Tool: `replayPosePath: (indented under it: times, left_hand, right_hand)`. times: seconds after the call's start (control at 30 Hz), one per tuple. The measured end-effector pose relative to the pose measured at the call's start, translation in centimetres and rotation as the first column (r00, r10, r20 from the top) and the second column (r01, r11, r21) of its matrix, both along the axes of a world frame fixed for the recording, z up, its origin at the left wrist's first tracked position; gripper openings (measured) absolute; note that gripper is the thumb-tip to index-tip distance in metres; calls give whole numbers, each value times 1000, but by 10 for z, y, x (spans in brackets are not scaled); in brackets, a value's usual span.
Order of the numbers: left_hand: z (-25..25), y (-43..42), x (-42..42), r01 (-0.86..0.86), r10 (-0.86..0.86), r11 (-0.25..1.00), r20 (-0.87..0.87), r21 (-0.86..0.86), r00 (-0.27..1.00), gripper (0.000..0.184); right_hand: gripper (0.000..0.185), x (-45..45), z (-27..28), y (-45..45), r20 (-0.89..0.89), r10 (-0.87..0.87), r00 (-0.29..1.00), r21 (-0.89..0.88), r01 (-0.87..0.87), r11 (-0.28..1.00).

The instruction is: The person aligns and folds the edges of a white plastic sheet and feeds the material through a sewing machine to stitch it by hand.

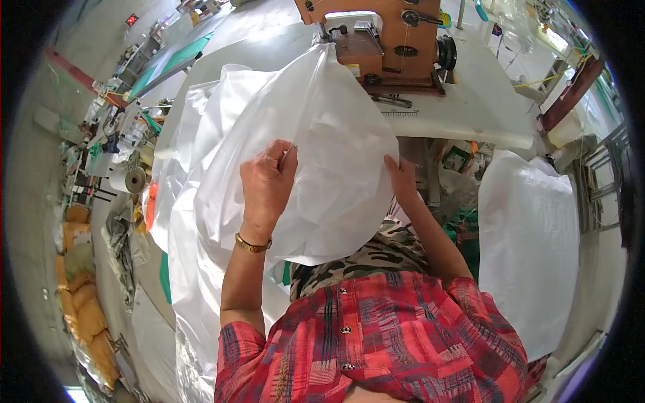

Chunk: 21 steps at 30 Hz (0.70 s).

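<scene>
A large white sheet of shiny fabric (336,168) hangs from the sewing machine (383,47) across my front and down to the left. Its gathered top end lies at the machine's needle area, where the needle itself is too small to make out. My left hand (267,178), a gold-coloured watch on its wrist, is closed in a pinch on the middle of the sheet. Around the sheet's right edge, the fingers of my right hand (402,180) are closed, with the thumb side partly hidden.
The machine stands on a pale worktable (470,114). Another white sheet (527,248) hangs at the right. On the left are a roll of material (127,179), cluttered shelves and an orange-yellow padded bundle (84,302). A grey metal rack (601,181) stands far right.
</scene>
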<state>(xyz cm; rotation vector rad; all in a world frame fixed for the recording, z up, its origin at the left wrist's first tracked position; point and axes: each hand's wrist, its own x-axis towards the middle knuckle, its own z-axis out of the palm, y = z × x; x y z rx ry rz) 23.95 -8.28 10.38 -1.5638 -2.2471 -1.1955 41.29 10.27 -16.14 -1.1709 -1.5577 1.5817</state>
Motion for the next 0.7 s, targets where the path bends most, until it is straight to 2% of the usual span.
replayPosePath:
  times: [0.03, 0.07, 0.1, 0.13, 0.17, 0.2, 0.23, 0.27, 0.3, 0.33, 0.37, 0.4, 0.47, 0.6, 0.7]
  left_hand:
    - [1, 0, 1, 15, -15, 1000, -119, -1, 993, 9]
    - [2, 0, 3, 31, -32, 999, -237, -6, 971, 12]
    - [2, 1, 5, 36, -37, 999, -239, -10, 970, 12]
    - [2, 1, 8, 54, -62, 998, -278, -36, 959, 13]
    - [3, 2, 10, 68, -84, 996, -316, -60, 945, 14]
    - [2, 4, 11, 68, -84, 996, -316, -61, 945, 14]
    - [2, 6, 11, 104, -135, 988, -297, -118, 945, 13]
    - [1, 8, 13, 142, -188, 974, -275, -177, 943, 13]
    - [1, 11, 14, 142, -186, 975, -279, -171, 942, 13]
    - [0, 13, 15, 175, -216, 962, -189, -211, 958, 13]
    - [-1, 13, 17, 211, -242, 944, -96, -254, 965, 13]
    - [-2, 13, 16, 206, -239, 943, -99, -261, 966, 13]
    - [-5, 14, 17, 286, -307, 933, -70, -219, 949, 12]
    - [-4, 14, 19, 288, -300, 929, -18, -232, 954, 12]
    - [-2, 14, 21, 314, -314, 929, 33, -195, 949, 7]
  right_hand:
    - [28, 2, 19, -8, -5, -2, 1000, 2, 2, 1000]
    - [28, 7, 62, -31, 75, 67, 995, 117, -75, 990]
    - [30, 12, 93, -54, 162, 122, 979, 222, -157, 962]
    - [29, 17, 101, -73, 151, 214, 965, 617, -262, 742]
    - [28, 21, 110, -92, 183, 300, 936, 887, -289, 360]
    - [27, 27, 139, -114, 104, 532, 841, 673, -453, 585]
    - [25, 29, 161, -129, -63, 694, 717, 380, -626, 681]
    - [25, 25, 162, -132, -69, 690, 720, 375, -623, 687]
    - [26, 20, 164, -127, -41, 713, 700, 476, -614, 630]
    - [26, 15, 166, -124, -10, 734, 679, 570, -599, 562]
    - [26, 11, 168, -126, -15, 737, 676, 572, -599, 561]
    - [28, 6, 169, -130, 39, 725, 688, 600, -596, 533]
    - [34, 0, 172, -135, 152, 686, 711, 649, -596, 474]
    - [35, -10, 180, -142, 172, 676, 716, 664, -591, 457]
    - [34, -19, 175, -146, 189, 654, 732, 747, -540, 389]
